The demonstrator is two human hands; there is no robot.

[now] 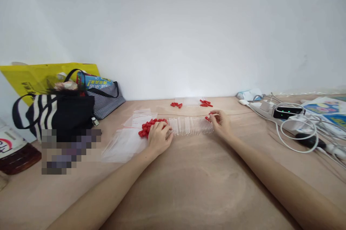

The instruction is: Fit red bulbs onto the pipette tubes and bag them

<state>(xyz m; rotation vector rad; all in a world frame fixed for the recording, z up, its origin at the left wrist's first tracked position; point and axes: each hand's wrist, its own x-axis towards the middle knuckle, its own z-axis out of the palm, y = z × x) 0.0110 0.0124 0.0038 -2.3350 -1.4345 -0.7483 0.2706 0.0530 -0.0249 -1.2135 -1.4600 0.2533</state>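
A row of thin clear sticks [191, 126] lies side by side across the middle of the wooden table [186, 179]. At its left end is a pile of small red pieces [146, 127], and my left hand [160, 137] rests over the right part of that pile with bent fingers; what is under the fingertips is hidden. My right hand [220, 123] is at the row's right end, thumb and fingers pinched on a small red piece [207, 118]. Clear plastic bags [125, 145] lie flat left of the pile. Farther back are two small groups of red pieces [176, 105] beside more clear plastic.
On the left stand a black bag with white stripes [65, 113], a striped bag [106, 100], a yellow bag [35, 77] and a bottle [16, 150]. A white power strip [289, 123] with tangled cables, a tissue pack [250, 95] and printed papers [327, 109] lie at right.
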